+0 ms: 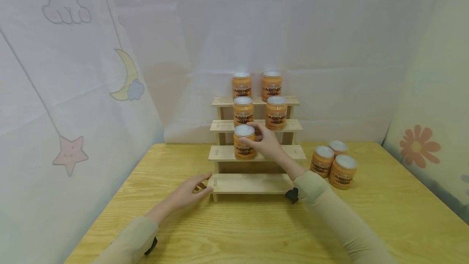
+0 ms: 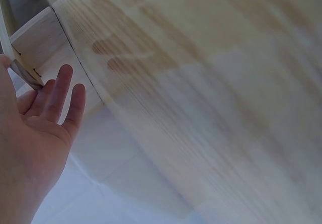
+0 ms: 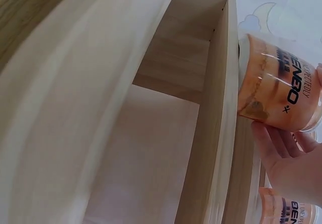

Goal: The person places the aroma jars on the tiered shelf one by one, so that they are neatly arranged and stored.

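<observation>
A stepped wooden stand (image 1: 254, 184) holds orange jars with pale lids. My right hand (image 1: 268, 144) grips a jar (image 1: 244, 148) at the left part of the second step from the bottom, thumb and fingers around its upper side. In the right wrist view this jar (image 3: 276, 83) has its base right at the board's surface. My left hand (image 1: 190, 192) holds the left end of the lowest step, thumb at the front edge and fingertips at the back corner. The left wrist view shows the hand (image 2: 43, 121) with its outer fingers spread off the wood.
Two jars stand on the top step, including a right one (image 1: 272, 87), and two on the step below, including a right one (image 1: 276, 113). Three more jars, one in front (image 1: 342, 172), are grouped on the wooden table (image 1: 234, 231) right of the stand. A white cloth (image 1: 234, 31) hangs behind.
</observation>
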### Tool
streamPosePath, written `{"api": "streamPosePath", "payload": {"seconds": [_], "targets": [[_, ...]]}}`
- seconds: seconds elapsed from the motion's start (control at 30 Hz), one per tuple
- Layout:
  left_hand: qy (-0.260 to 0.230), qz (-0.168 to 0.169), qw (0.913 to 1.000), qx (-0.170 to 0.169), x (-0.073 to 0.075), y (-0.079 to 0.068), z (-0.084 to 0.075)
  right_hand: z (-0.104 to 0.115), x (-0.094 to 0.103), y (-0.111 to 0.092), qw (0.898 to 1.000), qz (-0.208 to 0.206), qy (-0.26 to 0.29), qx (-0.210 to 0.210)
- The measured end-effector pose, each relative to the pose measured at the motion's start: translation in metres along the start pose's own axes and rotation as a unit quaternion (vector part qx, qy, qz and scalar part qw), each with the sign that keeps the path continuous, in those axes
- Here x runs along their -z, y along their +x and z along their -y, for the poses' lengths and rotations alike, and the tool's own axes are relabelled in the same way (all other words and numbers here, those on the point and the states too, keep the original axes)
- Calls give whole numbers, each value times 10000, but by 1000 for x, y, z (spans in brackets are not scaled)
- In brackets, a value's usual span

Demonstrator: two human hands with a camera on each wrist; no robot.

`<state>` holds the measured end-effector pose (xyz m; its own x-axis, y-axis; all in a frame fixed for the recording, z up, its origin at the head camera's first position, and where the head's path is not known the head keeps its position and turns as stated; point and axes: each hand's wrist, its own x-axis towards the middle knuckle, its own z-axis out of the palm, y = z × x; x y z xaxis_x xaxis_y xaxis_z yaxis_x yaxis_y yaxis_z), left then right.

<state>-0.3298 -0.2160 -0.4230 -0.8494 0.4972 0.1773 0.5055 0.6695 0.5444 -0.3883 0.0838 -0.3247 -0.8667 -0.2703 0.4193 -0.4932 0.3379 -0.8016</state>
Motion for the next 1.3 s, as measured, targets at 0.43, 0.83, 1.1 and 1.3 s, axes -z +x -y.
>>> {"api": "streamPosePath", "payload": {"seconds": [0.43,0.83,1.1,1.3], "targets": [[-21,19,10000,-12,2,3,-1,-3,2,3,9999,-58,22,121],[-102,37,9999,-14,2,1,-1,0,1,3,9993,89,259,-266],[-48,38,10000,-6,2,1,-2,3,1,2,9992,121,264,-291],[-78,52,10000,19,2,0,-1,5,3,1,9997,106,-200,-94]]}}
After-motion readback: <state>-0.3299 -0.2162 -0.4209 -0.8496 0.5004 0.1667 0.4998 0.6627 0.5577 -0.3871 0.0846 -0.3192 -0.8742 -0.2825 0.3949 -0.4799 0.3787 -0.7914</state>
